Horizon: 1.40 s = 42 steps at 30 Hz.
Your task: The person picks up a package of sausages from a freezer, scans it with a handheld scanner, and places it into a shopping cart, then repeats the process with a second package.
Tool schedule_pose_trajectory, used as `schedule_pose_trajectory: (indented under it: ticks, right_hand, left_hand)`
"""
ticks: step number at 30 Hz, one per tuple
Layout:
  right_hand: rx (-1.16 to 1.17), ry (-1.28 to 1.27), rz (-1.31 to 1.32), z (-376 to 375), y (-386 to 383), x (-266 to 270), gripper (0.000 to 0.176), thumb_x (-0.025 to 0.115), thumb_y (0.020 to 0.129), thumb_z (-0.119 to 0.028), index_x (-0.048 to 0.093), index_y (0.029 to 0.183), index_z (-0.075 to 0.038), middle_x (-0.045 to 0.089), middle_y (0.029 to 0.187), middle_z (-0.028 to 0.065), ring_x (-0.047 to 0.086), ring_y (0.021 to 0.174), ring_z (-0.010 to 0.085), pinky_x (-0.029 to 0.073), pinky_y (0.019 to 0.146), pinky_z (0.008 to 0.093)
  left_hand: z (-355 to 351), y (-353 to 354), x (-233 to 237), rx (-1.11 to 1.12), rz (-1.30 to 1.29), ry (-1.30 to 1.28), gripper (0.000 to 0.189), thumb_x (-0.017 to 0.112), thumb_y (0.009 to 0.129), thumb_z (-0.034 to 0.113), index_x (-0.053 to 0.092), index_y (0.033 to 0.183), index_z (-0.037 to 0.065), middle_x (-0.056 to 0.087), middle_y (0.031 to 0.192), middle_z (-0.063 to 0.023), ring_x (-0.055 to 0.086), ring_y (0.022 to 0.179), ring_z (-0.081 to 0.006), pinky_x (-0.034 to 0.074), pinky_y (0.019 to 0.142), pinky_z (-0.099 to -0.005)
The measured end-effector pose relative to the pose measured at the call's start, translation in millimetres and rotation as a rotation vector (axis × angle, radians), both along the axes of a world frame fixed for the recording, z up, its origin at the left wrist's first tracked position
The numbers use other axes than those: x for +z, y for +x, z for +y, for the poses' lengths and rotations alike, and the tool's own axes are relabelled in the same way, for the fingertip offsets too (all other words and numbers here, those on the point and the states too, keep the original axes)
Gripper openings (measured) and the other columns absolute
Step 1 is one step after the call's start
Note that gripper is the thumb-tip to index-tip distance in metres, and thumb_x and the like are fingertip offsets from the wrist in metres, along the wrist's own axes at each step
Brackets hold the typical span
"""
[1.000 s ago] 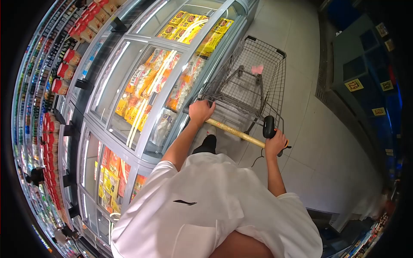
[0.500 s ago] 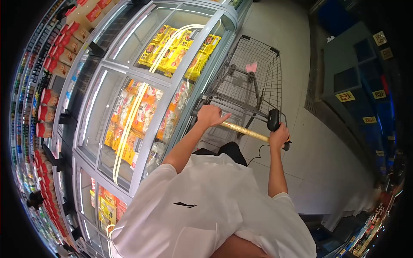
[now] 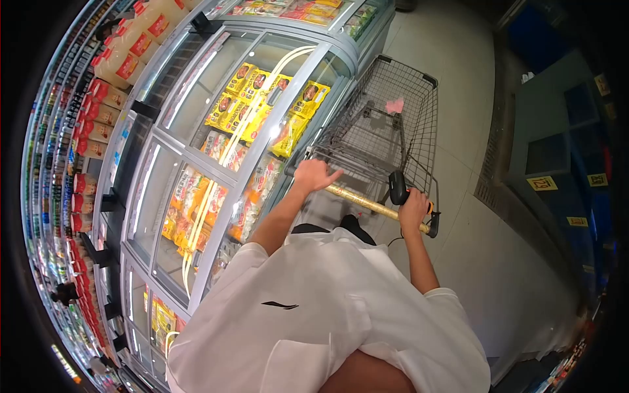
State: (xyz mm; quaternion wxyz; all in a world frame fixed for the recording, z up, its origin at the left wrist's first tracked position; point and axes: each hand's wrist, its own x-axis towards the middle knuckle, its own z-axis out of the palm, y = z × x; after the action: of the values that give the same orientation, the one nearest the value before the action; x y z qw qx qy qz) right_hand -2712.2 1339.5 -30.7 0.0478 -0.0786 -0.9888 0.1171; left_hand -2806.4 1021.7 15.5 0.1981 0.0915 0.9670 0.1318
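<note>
My left hand (image 3: 316, 175) is at the left end of the yellow cart handle (image 3: 362, 200), fingers curled over it and thumb stretched out to the right. Near the handle's right end, my right hand (image 3: 413, 211) is closed round a black device (image 3: 397, 188) with a rounded head, and also lies against the handle. A thin cable hangs below that hand. In front of both hands is the wire shopping cart (image 3: 419, 124), with a small pink piece (image 3: 394, 106) visible inside its frame.
Along the left runs a glass-topped freezer (image 3: 246, 177) holding yellow packs (image 3: 239, 111) and other bagged food. Beyond it are shelves of bottles and red-lidded jars (image 3: 98, 124). Dark cabinets with yellow number labels (image 3: 542, 183) line the right. Grey floor tiles (image 3: 458, 85) show beside the cart.
The view has shifted, and the freezer goods sit lower in it. My right hand and the black device have moved left along the handle, uncovering its right end. My left hand keeps its place there.
</note>
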Motion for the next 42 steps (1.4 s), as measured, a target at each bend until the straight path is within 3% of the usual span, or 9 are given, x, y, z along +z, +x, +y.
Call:
schedule_pose_trajectory:
  ticks: [9, 14, 19, 23, 25, 28, 31, 36, 42]
  right_hand:
    - [-0.022, -0.085, 0.096, 29, -53, 8, 0.049, 0.069, 0.061, 0.005, 0.059, 0.109, -0.004, 0.062, 0.102, 0.0109, 0.054, 0.101, 0.0318, 0.039, 0.086, 0.0403]
    - [-0.044, -0.051, 0.133, 37, -78, 0, 0.051, 0.069, 0.060, 0.005, 0.058, 0.109, -0.004, 0.060, 0.102, 0.0104, 0.054, 0.099, 0.0322, 0.038, 0.087, 0.0402]
    - [-0.072, 0.014, 0.103, 30, -93, 30, 0.052, 0.069, 0.060, 0.003, 0.057, 0.109, -0.005, 0.059, 0.102, 0.0114, 0.053, 0.101, 0.0325, 0.038, 0.088, 0.0408]
    - [-0.193, -0.011, 0.044, 0, -106, 58, 0.050, 0.070, 0.060, -0.002, 0.057, 0.108, -0.005, 0.061, 0.098, 0.0129, 0.055, 0.099, 0.0342, 0.040, 0.088, 0.0433]
    - [-0.205, -0.074, -0.159, -14, -117, 59, 0.049, 0.070, 0.060, -0.002, 0.057, 0.108, -0.006, 0.061, 0.097, 0.0138, 0.056, 0.098, 0.0343, 0.040, 0.087, 0.0443]
    - [-0.136, 0.031, -0.156, -40, -133, 65, 0.048, 0.070, 0.061, -0.003, 0.057, 0.107, -0.008, 0.060, 0.099, 0.0132, 0.056, 0.098, 0.0334, 0.040, 0.087, 0.0431]
    - [-0.121, 0.122, -0.125, -63, -143, 67, 0.050, 0.070, 0.061, -0.002, 0.058, 0.108, -0.008, 0.059, 0.100, 0.0122, 0.055, 0.098, 0.0332, 0.040, 0.087, 0.0427]
    - [-0.158, 0.206, -0.076, -75, -153, 54, 0.051, 0.069, 0.060, 0.002, 0.057, 0.108, -0.006, 0.057, 0.098, 0.0110, 0.054, 0.098, 0.0330, 0.040, 0.087, 0.0422]
    - [-0.051, 0.207, 0.057, -92, -176, 12, 0.041, 0.068, 0.065, -0.002, 0.057, 0.105, -0.005, 0.053, 0.091, 0.0106, 0.052, 0.091, 0.0324, 0.039, 0.082, 0.0405]
  left_hand:
    - [26, -59, -14, 0.042, 0.095, 0.033, 0.064, 0.052, 0.084, 0.066, 0.071, 0.064, 0.009, 0.065, 0.062, -0.0149, 0.065, 0.066, -0.0363, 0.053, 0.065, -0.0450]
    - [39, -81, -21, 0.414, 0.412, 0.386, 0.041, 0.065, 0.087, 0.044, 0.066, 0.066, 0.008, 0.062, 0.057, -0.0096, 0.062, 0.055, -0.0305, 0.050, 0.055, -0.0404]
    - [24, -109, -20, 0.606, 0.396, 0.617, 0.028, 0.072, 0.085, 0.027, 0.065, 0.068, 0.005, 0.060, 0.055, -0.0066, 0.060, 0.050, -0.0195, 0.047, 0.052, -0.0317]
    - [-29, -145, -14, 0.555, 0.654, 0.475, 0.018, 0.072, 0.085, 0.027, 0.063, 0.084, 0.011, 0.062, 0.061, -0.0029, 0.060, 0.051, -0.0237, 0.047, 0.052, -0.0375]
    - [-62, -169, -16, 0.749, 0.711, 0.330, 0.024, 0.071, 0.084, 0.025, 0.059, 0.096, 0.009, 0.064, 0.076, -0.0061, 0.063, 0.067, -0.0264, 0.049, 0.062, -0.0395]
    - [-113, -203, -32, 0.670, 0.863, 0.127, 0.035, 0.070, 0.083, 0.027, 0.054, 0.103, 0.003, 0.060, 0.093, -0.0139, 0.060, 0.088, -0.0316, 0.047, 0.076, -0.0415]
    - [-145, -228, -53, 0.632, 0.789, 0.055, 0.041, 0.070, 0.082, 0.030, 0.054, 0.104, -0.002, 0.055, 0.100, -0.0192, 0.054, 0.099, -0.0356, 0.044, 0.085, -0.0440]
    - [-158, -264, -95, 0.566, 0.536, -0.110, 0.045, 0.065, 0.087, 0.043, 0.053, 0.102, 0.002, 0.053, 0.103, -0.0151, 0.052, 0.101, -0.0314, 0.044, 0.086, -0.0442]
    - [-183, -275, -119, 0.436, 0.587, -0.132, 0.045, 0.063, 0.089, 0.049, 0.056, 0.098, 0.006, 0.053, 0.098, -0.0111, 0.053, 0.097, -0.0273, 0.041, 0.082, -0.0405]
